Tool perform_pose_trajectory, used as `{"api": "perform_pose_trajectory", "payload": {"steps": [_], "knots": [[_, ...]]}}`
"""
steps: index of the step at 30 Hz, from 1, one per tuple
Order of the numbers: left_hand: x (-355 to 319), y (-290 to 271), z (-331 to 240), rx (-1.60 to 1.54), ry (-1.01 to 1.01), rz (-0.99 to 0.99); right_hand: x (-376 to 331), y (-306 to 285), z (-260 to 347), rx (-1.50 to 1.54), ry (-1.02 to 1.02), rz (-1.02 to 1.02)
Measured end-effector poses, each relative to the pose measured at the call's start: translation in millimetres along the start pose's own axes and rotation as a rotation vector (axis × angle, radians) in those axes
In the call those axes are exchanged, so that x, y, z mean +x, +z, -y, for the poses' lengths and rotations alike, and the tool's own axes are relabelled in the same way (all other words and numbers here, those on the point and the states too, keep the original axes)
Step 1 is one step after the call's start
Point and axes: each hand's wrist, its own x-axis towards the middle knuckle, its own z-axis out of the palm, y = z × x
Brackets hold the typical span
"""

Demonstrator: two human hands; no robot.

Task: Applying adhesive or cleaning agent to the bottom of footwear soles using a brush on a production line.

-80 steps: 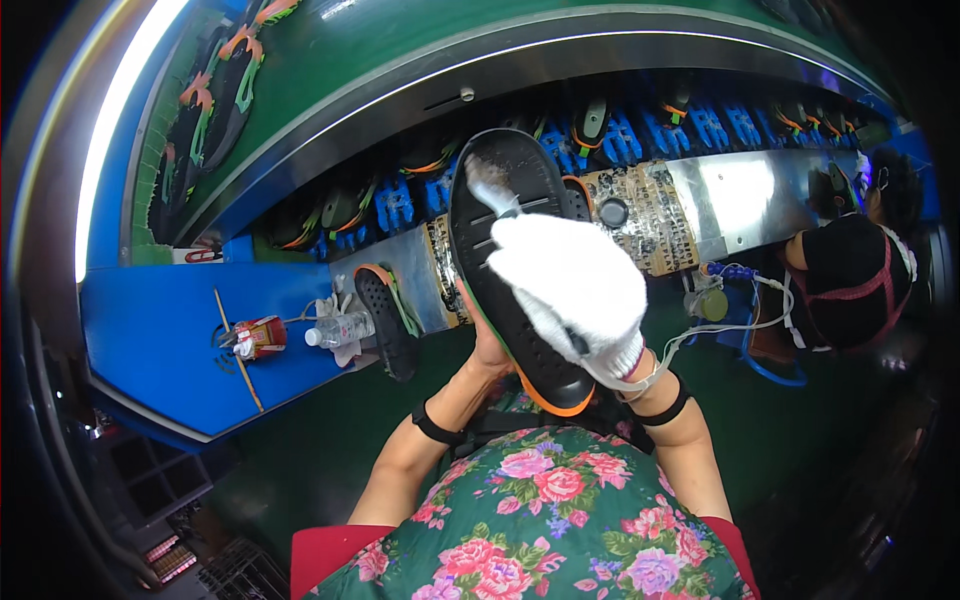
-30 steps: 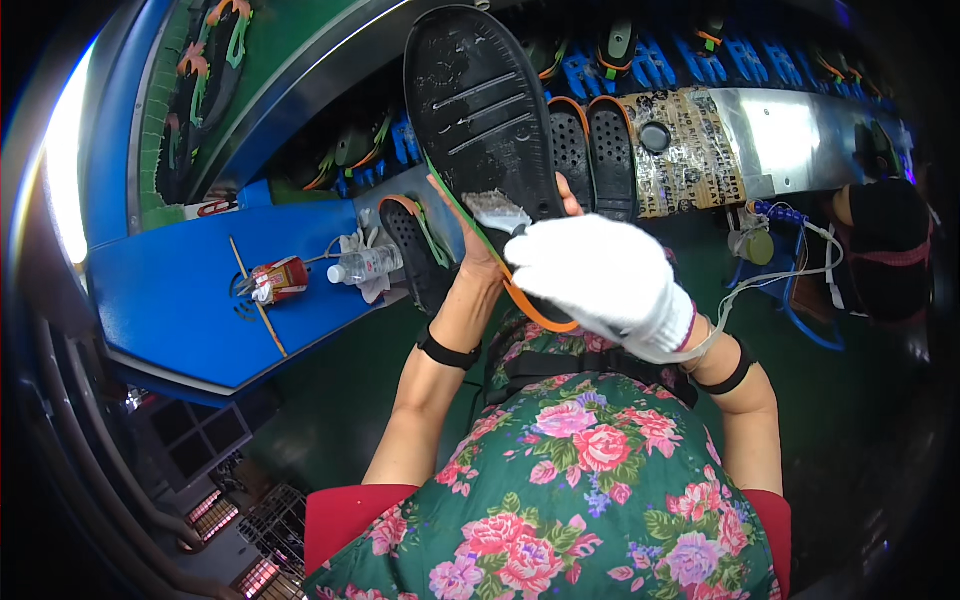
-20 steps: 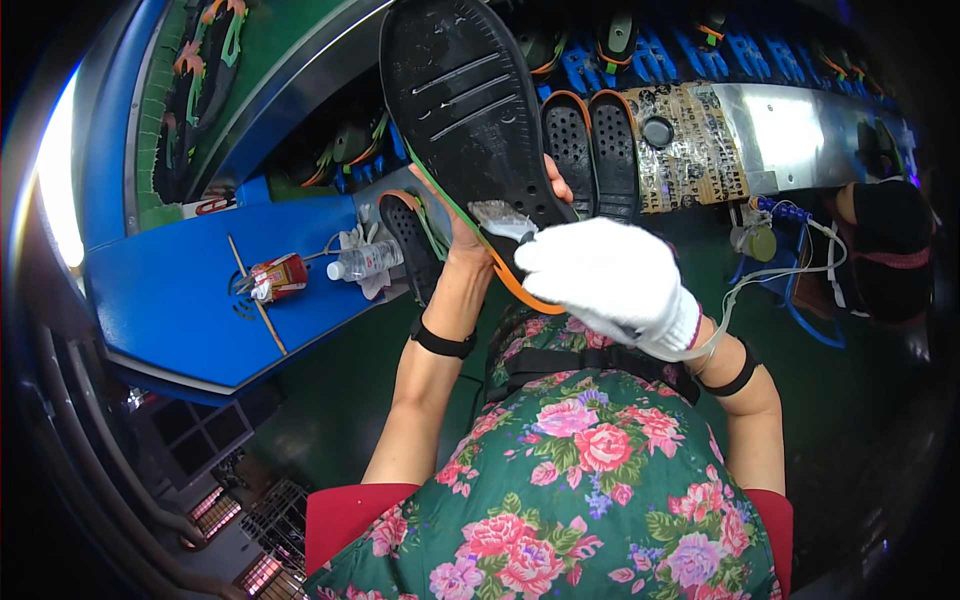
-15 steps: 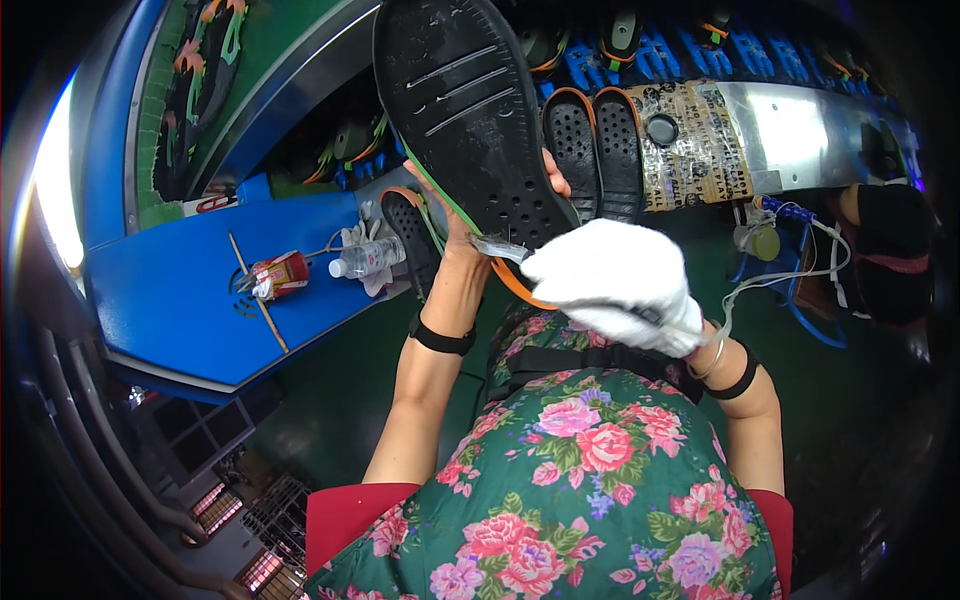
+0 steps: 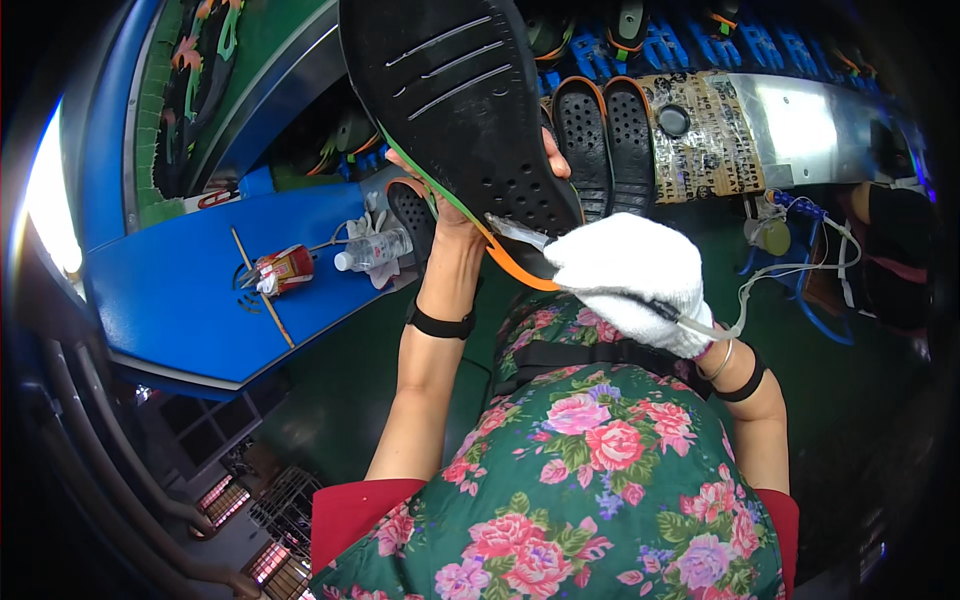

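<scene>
With my left hand [image 5: 456, 218], bare, I'm grasping a black sole [image 5: 450, 110] edged in green and orange; my fingers are showing past its right side. The other of my hands, the right hand [image 5: 635, 280] in a white glove, is closing around a pale brush [image 5: 516, 232], and a thin hose [image 5: 742, 300] is trailing away from the glove to the right. The brush tip is touching the sole near its left edge, just below the cluster of round holes. In the earliest view that tip was up at the far, rounded end; a second ago it was working nearer the middle, and now it is sitting toward the near end, a little inward of the rim where it was half a second ago.

The sole is also looming larger, its far end now running out of view, whereas at first all of it was showing. Just right of it, two perforated soles [image 5: 605, 140] are lying side by side, mostly hidden in the earliest view. Brown tape [image 5: 705, 150] is covering the surface beside them, with a dark round piece [image 5: 675, 122] on it.

To the left, another perforated sole [image 5: 410, 212] is resting near a clear bottle [image 5: 375, 250]. Farther left, a red box [image 5: 287, 270] and a thin stick [image 5: 260, 285] are lying on the blue surface [image 5: 170, 270].
</scene>
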Motion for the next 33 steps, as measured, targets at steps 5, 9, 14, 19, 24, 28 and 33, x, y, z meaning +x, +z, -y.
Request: {"api": "perform_pose_trajectory", "payload": {"steps": [5, 9, 14, 19, 24, 28, 33], "knots": [[6.2, 2.7, -10.6, 0.097, 0.005, 0.125, -3.2, 6.8, 0.3, 0.024, -0.003, 0.049], [11.9, 4.4, -12.9, 0.104, 0.015, 0.109, -4.7, 6.8, -5.9, 0.13, 0.127, -0.094], [13.4, 6.6, -22.4, 0.222, -0.005, 0.083, -4.2, 6.8, -3.4, 0.086, 0.084, -0.034], [22.3, 8.4, -19.6, 0.185, 0.041, 0.151, -3.8, 5.9, -4.8, 0.048, 0.109, -0.058], [28.1, 0.5, -19.5, 0.209, 0.098, 0.225, -3.0, 5.5, 0.3, 0.027, 0.069, -0.04], [28.1, -10.4, -14.8, 0.199, 0.154, 0.197, -5.7, 8.2, 4.1, -0.098, -0.027, 0.036], [26.9, -3.6, -14.0, 0.124, 0.125, 0.138, -14.4, 14.9, 7.1, 0.052, 0.144, 0.049]]}}
